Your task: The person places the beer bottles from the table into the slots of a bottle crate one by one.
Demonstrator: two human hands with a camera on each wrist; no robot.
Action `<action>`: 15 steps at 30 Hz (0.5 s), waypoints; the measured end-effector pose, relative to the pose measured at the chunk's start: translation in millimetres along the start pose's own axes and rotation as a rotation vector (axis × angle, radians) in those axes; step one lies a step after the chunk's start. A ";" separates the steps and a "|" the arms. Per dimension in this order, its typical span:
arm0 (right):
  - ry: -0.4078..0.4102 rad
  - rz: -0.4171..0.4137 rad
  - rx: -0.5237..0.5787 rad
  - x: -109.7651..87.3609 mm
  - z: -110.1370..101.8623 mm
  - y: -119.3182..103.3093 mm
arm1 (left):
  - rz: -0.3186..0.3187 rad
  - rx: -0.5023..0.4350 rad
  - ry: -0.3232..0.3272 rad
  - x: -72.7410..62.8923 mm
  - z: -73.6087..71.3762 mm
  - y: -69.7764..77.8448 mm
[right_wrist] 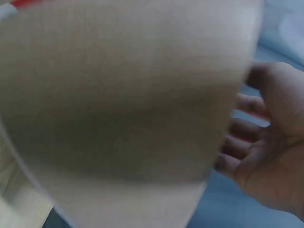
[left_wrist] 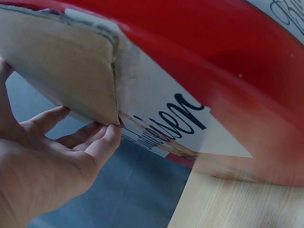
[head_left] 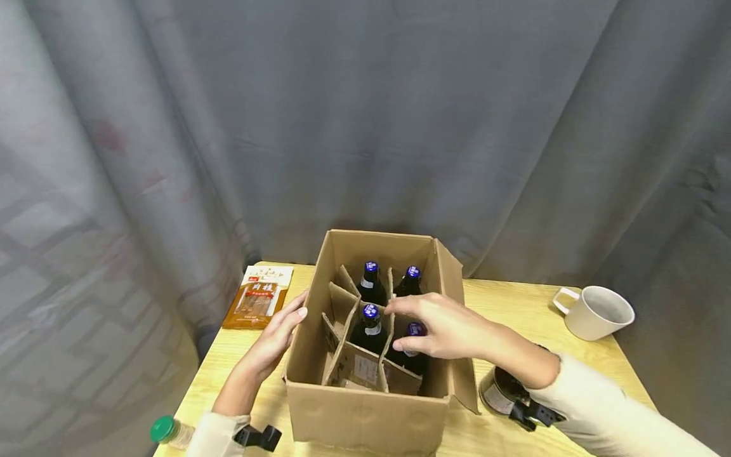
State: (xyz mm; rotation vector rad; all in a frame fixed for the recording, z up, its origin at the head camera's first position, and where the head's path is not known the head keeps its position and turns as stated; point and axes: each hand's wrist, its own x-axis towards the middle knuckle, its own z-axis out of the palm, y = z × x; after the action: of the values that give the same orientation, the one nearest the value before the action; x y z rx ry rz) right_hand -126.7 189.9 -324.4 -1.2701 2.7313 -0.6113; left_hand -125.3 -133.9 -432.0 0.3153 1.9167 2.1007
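An open cardboard box (head_left: 368,416) with cardboard dividers stands on the table. Several dark bottles sit upright inside; the near-left bottle (head_left: 370,312) and the near-right bottle (head_left: 415,329) have blue caps. My left hand (head_left: 274,339) rests against the box's left side. In the left wrist view its extended fingers touch the corner of a cardboard flap (left_wrist: 61,61) beside a red and white printed side. Over the bottles, my right hand (head_left: 448,327) spreads thumb and fingers above the near-right cap, holding nothing. A blurred flap (right_wrist: 118,95) hides part of the right wrist view.
Left of the box lies a brown and white packet (head_left: 258,298), with a green-capped jar (head_left: 165,431) nearer the front. A white mug (head_left: 599,312) stands at the right. Under my right forearm is a dark jar (head_left: 499,393). A grey curtain (head_left: 371,127) hangs behind the table.
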 end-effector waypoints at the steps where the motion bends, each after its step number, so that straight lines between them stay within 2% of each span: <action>1: 0.032 -0.013 0.027 -5.7 -4.1 -0.2 | 0.000 -0.004 0.000 0.1 -0.6 -0.2; 3: 0.111 -0.027 0.059 -19.3 -10.8 1.1 | -0.004 -0.017 -0.004 0.2 -1.6 -0.5; 6: 0.227 0.000 0.077 -44.9 -17.0 7.9 | -0.009 -0.015 -0.014 0.0 -2.5 -0.7; 11: 0.414 0.128 0.066 -93.3 -21.8 26.5 | 0.000 -0.022 -0.033 -0.3 -1.5 -1.4; 15: 0.516 0.254 0.077 -131.4 -20.7 40.9 | 0.023 -0.044 -0.049 -0.5 -0.3 -1.7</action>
State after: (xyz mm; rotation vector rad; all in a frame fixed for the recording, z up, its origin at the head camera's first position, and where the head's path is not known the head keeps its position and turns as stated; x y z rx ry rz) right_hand -74.5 318.5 -334.7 -0.8115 3.1538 -1.1342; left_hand -124.8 -134.2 -433.7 0.3777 1.8451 2.1265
